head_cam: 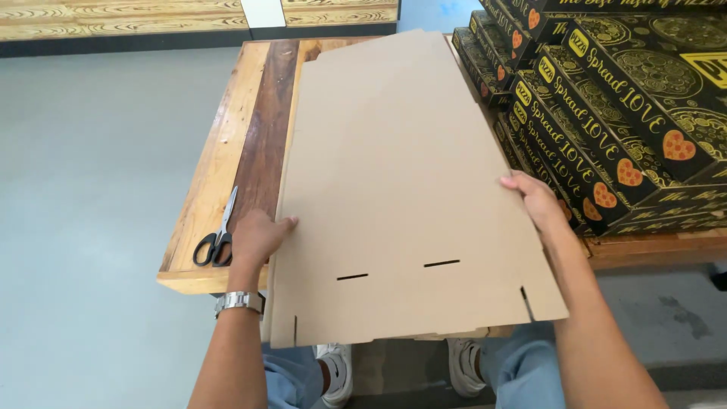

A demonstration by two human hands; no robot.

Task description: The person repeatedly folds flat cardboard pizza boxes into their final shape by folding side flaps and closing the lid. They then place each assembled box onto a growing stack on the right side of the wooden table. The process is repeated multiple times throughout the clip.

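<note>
I have a flat brown cardboard sheet [401, 189] lying on the wooden counter [227, 151], its near edge hanging past the counter's front edge toward my knees. The left hand [257, 236] grips the sheet's left edge, fingers curled over the top and thumb out of sight beneath, so it is closed on the cardboard. The right hand [539, 201] clasps the sheet's right edge the same way, fingers bent over the rim. Both sit about level with each other, roughly two thirds of the way down the sheet.

Two short slots [397, 270] are cut near the sheet's near edge, and small notches show at its near corners. More cardboard peeks out under the near edge, so I judge this sheet rests on a stack of similar blanks, though I cannot tell how many.

Left of the sheet, just beside my left hand, black-handled scissors [219, 231] lie on the counter. Right of the sheet, touching or nearly touching its far right edge, stand piles of black printed pizza boxes [606, 113].

To handle this well, I would keep both hands level and pull evenly, so the sheet comes off square without bowing in the middle. I would keep the left wrist clear of the scissors, and keep the right edge from catching the boxes.
</note>
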